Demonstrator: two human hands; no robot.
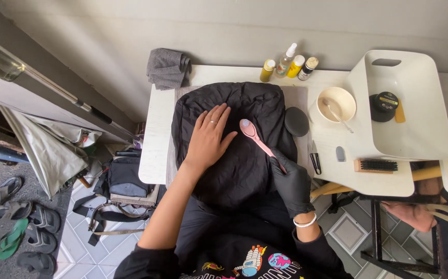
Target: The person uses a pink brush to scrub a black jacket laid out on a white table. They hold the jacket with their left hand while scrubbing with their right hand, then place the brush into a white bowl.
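A black bag (244, 150) lies on a small white table (154, 129). My left hand (209, 137) is bare, wears a ring, and rests flat with fingers spread on the bag's upper left part. My right hand (292, 181) wears a black glove and grips the handle of a pink long-handled brush (255, 135). The brush's oval head presses on the bag just right of my left fingers.
Several small bottles (288, 64) stand at the table's back edge, a grey cloth (168, 67) at its left corner. A bowl with a spoon (336, 105), a dark oval pad (296, 121), a wooden brush (375, 165) and a white tub (415, 134) holding a tin sit right. Another person's hand (410, 213) is lower right.
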